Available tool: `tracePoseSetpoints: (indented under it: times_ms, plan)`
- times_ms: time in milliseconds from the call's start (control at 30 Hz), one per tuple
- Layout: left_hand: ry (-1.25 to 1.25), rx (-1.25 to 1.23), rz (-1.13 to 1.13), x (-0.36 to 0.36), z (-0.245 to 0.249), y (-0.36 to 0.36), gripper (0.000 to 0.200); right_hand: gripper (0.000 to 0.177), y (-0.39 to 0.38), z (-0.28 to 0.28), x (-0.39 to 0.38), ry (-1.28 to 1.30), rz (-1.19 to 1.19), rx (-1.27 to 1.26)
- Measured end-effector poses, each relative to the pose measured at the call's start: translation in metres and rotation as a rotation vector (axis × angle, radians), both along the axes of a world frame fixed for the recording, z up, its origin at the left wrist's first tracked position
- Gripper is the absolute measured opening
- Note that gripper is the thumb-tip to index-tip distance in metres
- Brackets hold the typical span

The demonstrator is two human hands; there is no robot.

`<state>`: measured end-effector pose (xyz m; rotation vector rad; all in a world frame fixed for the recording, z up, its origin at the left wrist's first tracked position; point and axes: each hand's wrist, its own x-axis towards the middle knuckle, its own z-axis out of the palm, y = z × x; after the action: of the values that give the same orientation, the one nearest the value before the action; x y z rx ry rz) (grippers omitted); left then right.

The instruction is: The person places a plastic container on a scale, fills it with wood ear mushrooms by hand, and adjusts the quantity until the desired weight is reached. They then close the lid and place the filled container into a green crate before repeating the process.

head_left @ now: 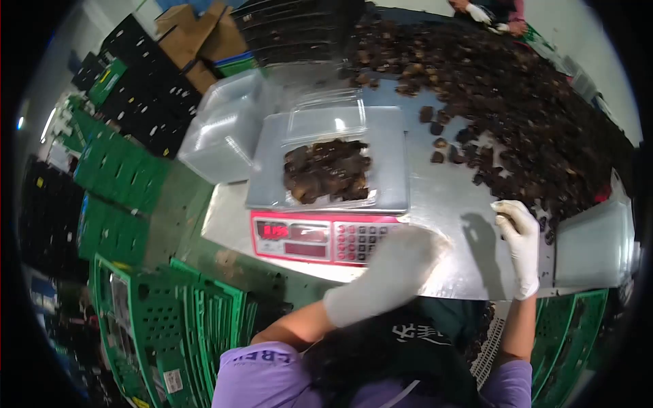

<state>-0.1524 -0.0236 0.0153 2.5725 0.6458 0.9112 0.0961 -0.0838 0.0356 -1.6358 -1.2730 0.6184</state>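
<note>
My left hand (400, 266), in a white glove, is smeared by motion in front of the red-framed scale (292, 238); its fingers do not show clearly. On the scale's platform (393, 156) lies an open clear plastic box (371, 198) holding dark brown pieces that look like mushroom caps (328, 170). Its clear lid (326, 114) is tilted back behind them. To the right, my white-gloved right hand (521, 238) is above the metal table, beside the loose caps, with fingers curled and closed. Whatever they pinch, if anything, is hidden.
A large heap of dark caps (537, 115) covers the table's right and far side. Stacked clear boxes (224, 129) stand left of the scale, more clear containers (592, 245) at right. Green crates (156, 319) fill the lower left. Another person's gloved hand (479, 13) is across the table.
</note>
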Motion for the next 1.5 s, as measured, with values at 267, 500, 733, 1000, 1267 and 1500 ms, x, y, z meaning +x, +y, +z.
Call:
tracePoseSetpoints:
  times_ms: [267, 500, 733, 1000, 1267, 1500]
  plan:
    - [0.035, 0.433, 0.541, -0.068, 0.02, 0.061, 0.021, 0.021, 0.045, -0.048, 0.013, 0.019, 0.001, -0.128]
    - [0.081, 0.373, 0.453, -0.088, 0.012, 0.063, 0.01, 0.029, 0.136, -0.083, 0.005, -0.462, -0.084, -0.065]
    - [-0.029, 0.363, 0.532, -0.092, 0.024, 0.056, 0.007, 0.025, 0.178, -0.111, 0.014, -0.698, -0.123, -0.158]
    - [-0.124, 0.35, 0.65, -0.107, 0.018, 0.065, 0.009, 0.028, 0.181, -0.113, -0.008, -0.754, 0.033, -0.09]
    - [-0.13, 0.268, 0.8, -0.133, 0.025, 0.088, 0.02, 0.024, 0.181, -0.06, -0.044, -0.331, 0.03, 0.062]
    - [-0.346, -0.149, 0.672, -0.132, 0.028, 0.109, 0.029, 0.027, 0.179, 0.043, -0.16, -0.456, 0.582, 0.351]
